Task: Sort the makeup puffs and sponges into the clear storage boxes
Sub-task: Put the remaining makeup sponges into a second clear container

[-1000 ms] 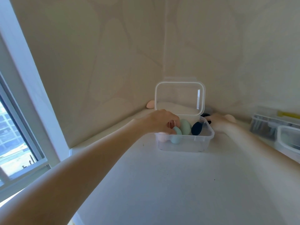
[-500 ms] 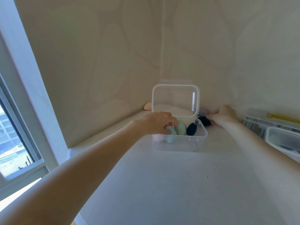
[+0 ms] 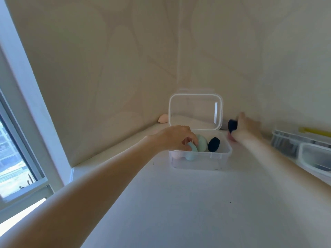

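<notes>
Looking from the left, I see a window [image 3: 16, 158] beside the white table [image 3: 179, 212], and a peach sponge [image 3: 163, 119] lying in the corner against the wall. My left hand [image 3: 174, 137] reaches into the clear box [image 3: 200, 158], its fingers curled round a light blue sponge [image 3: 192, 151] at the box's left end. Next to it in the box stand a green sponge [image 3: 202, 143] and a black sponge [image 3: 214, 144]; something pale pink [image 3: 176, 155] shows low behind the left wall. The lid [image 3: 196, 111] stands upright at the back. My right hand [image 3: 245, 130], blurred, grips a second black sponge [image 3: 232, 125] just beyond the box's right rear corner. Further right sit more clear boxes [image 3: 313, 156], contents unclear.
</notes>
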The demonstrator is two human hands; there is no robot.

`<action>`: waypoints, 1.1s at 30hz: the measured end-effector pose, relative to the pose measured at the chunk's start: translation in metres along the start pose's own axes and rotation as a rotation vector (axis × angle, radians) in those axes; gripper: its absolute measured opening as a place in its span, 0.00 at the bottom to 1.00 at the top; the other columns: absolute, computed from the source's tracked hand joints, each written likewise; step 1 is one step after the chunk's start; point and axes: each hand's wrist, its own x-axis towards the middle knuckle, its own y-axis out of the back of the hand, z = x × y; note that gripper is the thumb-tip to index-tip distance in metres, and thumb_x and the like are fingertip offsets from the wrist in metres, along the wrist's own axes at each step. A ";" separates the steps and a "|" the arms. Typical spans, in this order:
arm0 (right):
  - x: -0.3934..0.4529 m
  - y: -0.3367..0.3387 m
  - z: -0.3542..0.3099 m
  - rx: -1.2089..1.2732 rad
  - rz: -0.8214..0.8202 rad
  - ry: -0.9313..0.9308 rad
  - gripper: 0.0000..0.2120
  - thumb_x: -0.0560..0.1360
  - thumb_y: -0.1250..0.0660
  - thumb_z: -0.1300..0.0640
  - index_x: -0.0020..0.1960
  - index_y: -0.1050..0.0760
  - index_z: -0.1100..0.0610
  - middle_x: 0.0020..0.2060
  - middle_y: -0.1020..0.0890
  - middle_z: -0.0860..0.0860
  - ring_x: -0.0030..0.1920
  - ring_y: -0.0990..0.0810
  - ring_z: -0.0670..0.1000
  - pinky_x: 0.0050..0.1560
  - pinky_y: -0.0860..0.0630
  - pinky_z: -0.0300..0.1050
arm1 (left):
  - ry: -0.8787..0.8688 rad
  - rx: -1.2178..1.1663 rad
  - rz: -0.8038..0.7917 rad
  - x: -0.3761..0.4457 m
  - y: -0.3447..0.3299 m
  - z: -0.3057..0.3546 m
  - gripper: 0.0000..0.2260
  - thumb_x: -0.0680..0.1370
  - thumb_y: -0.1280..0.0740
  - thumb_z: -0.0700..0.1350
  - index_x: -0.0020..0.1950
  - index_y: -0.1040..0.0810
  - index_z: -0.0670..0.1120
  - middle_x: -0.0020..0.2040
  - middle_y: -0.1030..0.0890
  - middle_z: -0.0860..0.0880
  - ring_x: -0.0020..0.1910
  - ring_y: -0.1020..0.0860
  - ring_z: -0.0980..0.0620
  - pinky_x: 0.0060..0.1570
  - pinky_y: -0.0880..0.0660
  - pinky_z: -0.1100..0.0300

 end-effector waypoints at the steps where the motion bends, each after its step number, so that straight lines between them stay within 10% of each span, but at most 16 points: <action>1: -0.002 0.010 -0.003 0.143 0.081 -0.047 0.16 0.75 0.36 0.60 0.61 0.35 0.60 0.57 0.27 0.61 0.57 0.28 0.63 0.56 0.27 0.54 | 0.000 0.008 0.000 0.000 0.000 0.000 0.12 0.75 0.33 0.45 0.57 0.21 0.53 0.50 0.27 0.51 0.45 0.27 0.55 0.50 0.27 0.58; 5: -0.022 0.051 -0.030 0.840 -0.342 0.054 0.18 0.73 0.33 0.66 0.62 0.29 0.59 0.58 0.23 0.60 0.50 0.24 0.54 0.48 0.27 0.46 | 0.019 0.046 -0.005 0.000 0.000 0.004 0.12 0.75 0.34 0.45 0.58 0.22 0.52 0.48 0.29 0.52 0.43 0.29 0.54 0.45 0.29 0.61; 8: -0.042 0.054 -0.042 0.504 -0.670 0.207 0.17 0.75 0.36 0.68 0.61 0.25 0.54 0.47 0.22 0.50 0.40 0.25 0.47 0.38 0.29 0.37 | 0.033 0.082 -0.013 -0.001 0.001 0.009 0.12 0.76 0.36 0.45 0.59 0.22 0.52 0.49 0.28 0.50 0.43 0.29 0.52 0.42 0.31 0.61; 14: -0.044 0.031 -0.055 0.182 -0.700 0.211 0.17 0.72 0.29 0.65 0.60 0.28 0.60 0.41 0.23 0.52 0.35 0.19 0.52 0.47 0.21 0.45 | 0.082 0.083 0.001 -0.004 0.000 0.010 0.13 0.76 0.38 0.45 0.60 0.23 0.51 0.57 0.24 0.48 0.50 0.25 0.50 0.46 0.30 0.58; 26: -0.043 0.009 -0.067 -0.109 -0.581 0.223 0.11 0.69 0.26 0.59 0.44 0.27 0.60 0.37 0.22 0.52 0.30 0.23 0.49 0.31 0.24 0.39 | 0.086 0.024 0.001 -0.002 -0.001 0.009 0.15 0.75 0.37 0.43 0.61 0.26 0.51 0.57 0.25 0.48 0.54 0.25 0.49 0.54 0.26 0.54; 30: -0.041 0.009 -0.067 -0.151 -0.601 0.225 0.15 0.69 0.25 0.58 0.51 0.24 0.63 0.40 0.20 0.53 0.37 0.18 0.53 0.47 0.18 0.46 | -0.016 0.080 0.054 -0.002 0.002 0.013 0.23 0.74 0.32 0.46 0.67 0.32 0.50 0.62 0.28 0.50 0.60 0.29 0.50 0.50 0.35 0.63; 33: -0.041 0.015 -0.066 0.000 -0.706 0.191 0.08 0.71 0.27 0.61 0.46 0.24 0.61 0.37 0.20 0.51 0.28 0.18 0.45 0.36 0.20 0.35 | -0.049 0.065 0.032 -0.001 0.002 0.017 0.19 0.75 0.34 0.47 0.65 0.30 0.50 0.63 0.28 0.51 0.61 0.29 0.49 0.55 0.31 0.59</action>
